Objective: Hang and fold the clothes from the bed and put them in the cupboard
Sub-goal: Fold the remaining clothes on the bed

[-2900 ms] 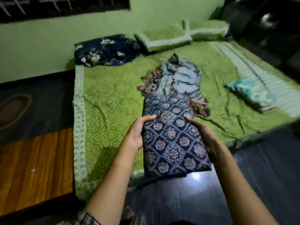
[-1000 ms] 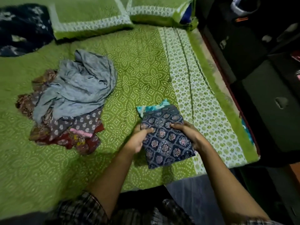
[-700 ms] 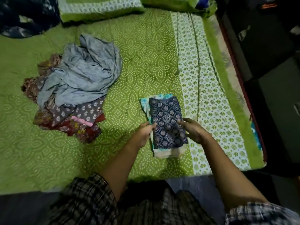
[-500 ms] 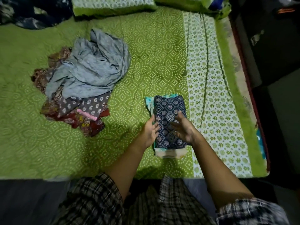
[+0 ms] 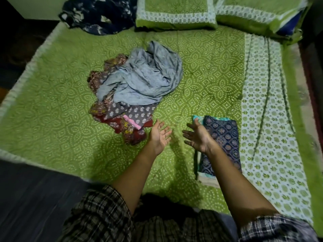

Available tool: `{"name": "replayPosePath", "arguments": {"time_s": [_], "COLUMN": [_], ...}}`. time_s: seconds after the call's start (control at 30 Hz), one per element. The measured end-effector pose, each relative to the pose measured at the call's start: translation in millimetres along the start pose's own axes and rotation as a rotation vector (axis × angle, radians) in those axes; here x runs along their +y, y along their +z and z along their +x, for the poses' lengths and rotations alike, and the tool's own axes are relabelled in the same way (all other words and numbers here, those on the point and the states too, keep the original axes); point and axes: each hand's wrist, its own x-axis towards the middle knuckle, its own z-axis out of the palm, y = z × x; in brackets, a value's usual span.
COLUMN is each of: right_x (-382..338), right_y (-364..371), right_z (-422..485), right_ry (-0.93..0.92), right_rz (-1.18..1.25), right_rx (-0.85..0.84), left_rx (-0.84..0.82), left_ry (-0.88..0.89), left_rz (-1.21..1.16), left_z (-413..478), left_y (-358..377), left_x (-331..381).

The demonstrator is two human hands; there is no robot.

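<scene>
Clothes lie in two groups on the green bed cover (image 5: pixel 52 105). A loose heap sits near the middle: a crumpled grey cloth (image 5: pixel 145 79) on top, a grey-purple printed piece (image 5: pixel 138 113) and a maroon floral piece (image 5: pixel 125 130) under its near edge, and brown patterned fabric showing at its left side. To the right, well apart from the heap, a folded navy patterned cloth (image 5: pixel 223 135) rests on a folded turquoise piece (image 5: pixel 196 118), just beside the white band (image 5: pixel 267 123) of the cover.

The left hand (image 5: pixel 160 137) hovers palm up just beside the heap's near right corner, fingers straight and spread, holding nothing. The right hand (image 5: pixel 197 137) is also empty, with fingers spread wide, over the left edge of the folded stack. Its forearm crosses the stack's near left corner and hides part of it. Checked sleeves (image 5: pixel 97 217) fill the bottom of the view.

At the head of the bed stand two green pillows (image 5: pixel 174 13) (image 5: pixel 258 16), with a dark floral cloth (image 5: pixel 99 16) at their left. Dark floor (image 5: pixel 26 198) lies to the near left.

Half a second earlier both hands were on the navy cloth. Now they are off it and have shifted left towards the heap, while the folded stack stays where it was placed.
</scene>
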Motion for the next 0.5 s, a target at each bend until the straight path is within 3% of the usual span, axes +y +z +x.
{"name": "replayPosePath", "arguments": {"time_s": [0.27,0.5], "right_x": [-0.6,5.1], "right_y": [147.2,245.3], "right_z": [67.6,161.0], "right_ry": [0.021,0.0], "right_rz": [-0.025,0.148], "right_rx": [-0.07,0.079], "left_rx": [0.051,0.003], "left_ry": [0.077,0.017], "left_rz": [-0.041,0.128], "left_z": [48.8,126.4], "left_y": [-125.7,-214.5], "left_x": [110.7,203.2]}}
